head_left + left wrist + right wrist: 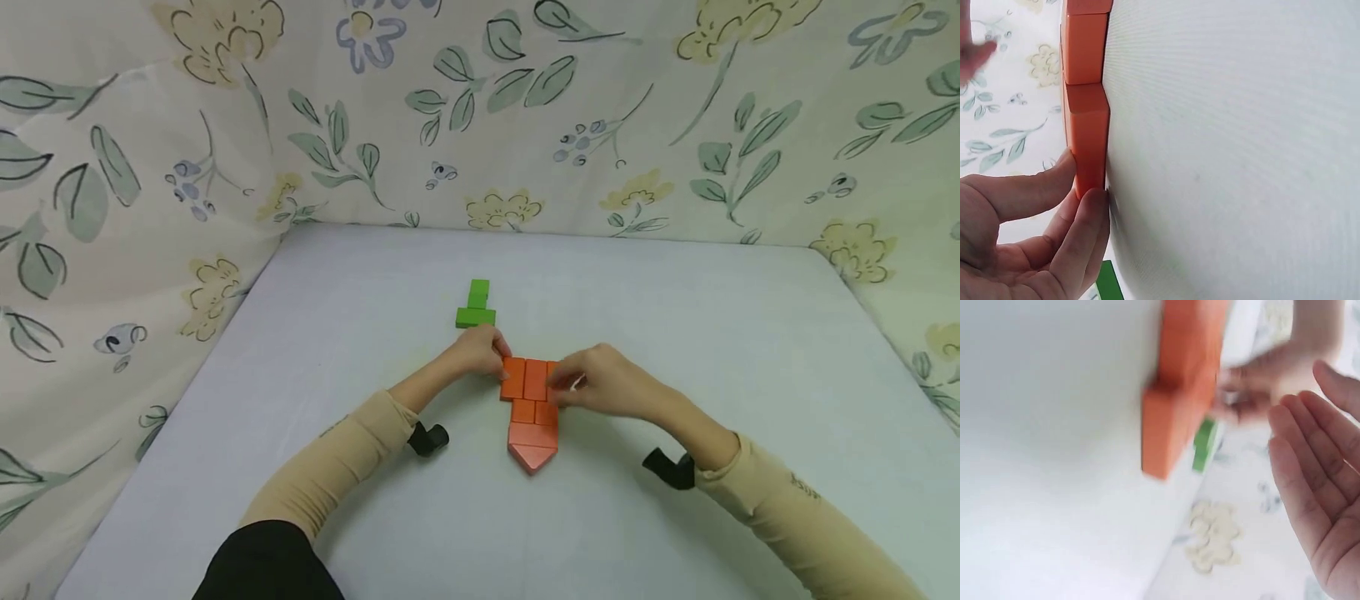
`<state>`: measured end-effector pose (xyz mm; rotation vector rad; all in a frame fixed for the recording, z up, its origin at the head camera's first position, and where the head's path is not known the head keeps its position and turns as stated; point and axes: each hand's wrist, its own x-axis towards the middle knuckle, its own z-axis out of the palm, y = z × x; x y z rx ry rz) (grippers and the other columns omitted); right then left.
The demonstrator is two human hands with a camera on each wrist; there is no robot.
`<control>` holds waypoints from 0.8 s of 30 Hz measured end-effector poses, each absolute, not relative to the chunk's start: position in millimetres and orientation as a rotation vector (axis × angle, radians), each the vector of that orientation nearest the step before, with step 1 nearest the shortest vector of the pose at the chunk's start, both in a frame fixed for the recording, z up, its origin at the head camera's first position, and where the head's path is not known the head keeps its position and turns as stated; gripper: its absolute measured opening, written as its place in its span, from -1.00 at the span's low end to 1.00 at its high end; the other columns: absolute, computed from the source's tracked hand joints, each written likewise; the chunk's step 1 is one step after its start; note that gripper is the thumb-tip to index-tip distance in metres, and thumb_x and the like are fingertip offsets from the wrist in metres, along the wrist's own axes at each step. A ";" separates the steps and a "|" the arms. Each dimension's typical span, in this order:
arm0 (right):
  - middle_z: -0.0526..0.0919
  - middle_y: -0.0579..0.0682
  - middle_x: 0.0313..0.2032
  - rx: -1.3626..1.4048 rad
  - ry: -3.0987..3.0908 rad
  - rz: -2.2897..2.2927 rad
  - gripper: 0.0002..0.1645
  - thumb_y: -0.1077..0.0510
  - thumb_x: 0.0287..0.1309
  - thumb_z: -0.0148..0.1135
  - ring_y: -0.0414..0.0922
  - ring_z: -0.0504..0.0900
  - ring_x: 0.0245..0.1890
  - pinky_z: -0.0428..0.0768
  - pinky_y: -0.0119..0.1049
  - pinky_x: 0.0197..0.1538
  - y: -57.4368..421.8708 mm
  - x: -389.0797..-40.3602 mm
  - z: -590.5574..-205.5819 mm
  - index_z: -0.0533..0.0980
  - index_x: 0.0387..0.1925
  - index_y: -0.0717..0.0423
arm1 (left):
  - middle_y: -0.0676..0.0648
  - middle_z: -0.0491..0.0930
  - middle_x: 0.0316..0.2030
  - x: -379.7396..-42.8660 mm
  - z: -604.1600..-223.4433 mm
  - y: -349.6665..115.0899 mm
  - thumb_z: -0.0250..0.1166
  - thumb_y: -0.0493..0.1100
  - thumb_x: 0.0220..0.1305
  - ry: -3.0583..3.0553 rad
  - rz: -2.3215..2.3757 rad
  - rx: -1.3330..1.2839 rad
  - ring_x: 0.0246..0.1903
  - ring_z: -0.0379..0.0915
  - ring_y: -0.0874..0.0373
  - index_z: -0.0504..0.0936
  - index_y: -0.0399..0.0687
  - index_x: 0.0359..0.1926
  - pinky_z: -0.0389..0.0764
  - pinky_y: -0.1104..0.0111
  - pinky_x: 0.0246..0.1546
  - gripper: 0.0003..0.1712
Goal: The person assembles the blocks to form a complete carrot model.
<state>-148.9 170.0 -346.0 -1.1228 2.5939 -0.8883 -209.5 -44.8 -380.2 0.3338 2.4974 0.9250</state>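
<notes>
"Is any writing showing, nearest you?"

"Small dark print is running along my right sleeve point(787, 517), but it's coming out too tiny to read."

"Which way are the orange blocks point(535, 379) pointing?"

"They're lying near the middle of the white table point(675, 292), and their pink tip point(532, 456) is pointing back at me. The long axis is running away from me, the figure widening at its far end."

"And your hands?"

"My right hand point(606, 383) is hovering by the wide end's right side. In the head view its fingers are overlapping the block; the right wrist view, though blurring, is showing them loosely straight, apart from the blocks and holding nothing. My left hand point(480, 350) is pinching the far left corner; the left wrist view alone is clearly showing thumb and fingertips point(1093, 203) meeting that block."

"Beyond that?"

"Green blocks point(476, 317) are forming an upside-down T just past my left hand, and a flowered cloth point(637, 100) is hanging behind."
</notes>
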 end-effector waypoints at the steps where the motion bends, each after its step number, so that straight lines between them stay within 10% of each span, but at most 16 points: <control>1: 0.73 -0.03 -0.34 -1.093 2.610 -0.914 -0.85 0.31 0.09 0.38 -0.18 0.66 -0.36 0.62 -0.32 -0.28 167.2 -159.6 -342.9 0.68 -0.26 0.26 | -0.09 0.60 -0.29 -209.6 -380.1 -45.8 0.48 -0.36 -0.01 2.495 0.931 0.332 -0.33 0.42 0.12 0.65 -0.28 -0.17 0.46 0.40 -0.32 -0.67; 14: 0.68 0.18 -0.14 -0.840 2.723 -0.535 -0.66 0.25 0.14 0.31 0.04 0.62 -0.11 0.55 -0.14 -0.02 86.9 -263.3 -349.6 0.60 -0.06 0.35 | -0.08 0.62 -0.29 -209.0 -383.7 -49.6 0.47 -0.34 -0.05 2.451 0.999 0.385 -0.28 0.46 0.12 0.66 -0.29 -0.12 0.48 0.40 -0.24 -0.61; 24: 0.64 0.08 -0.37 -0.837 2.748 -0.407 -0.82 0.28 0.03 0.32 -0.11 0.47 -0.41 0.53 -0.21 -0.22 75.8 -271.4 -363.9 0.65 -0.29 0.31 | -0.10 0.55 -0.17 -201.7 -384.1 -50.5 0.49 -0.31 -0.07 2.447 1.010 0.353 -0.17 0.43 0.07 0.59 -0.27 0.01 0.48 0.36 -0.17 -0.46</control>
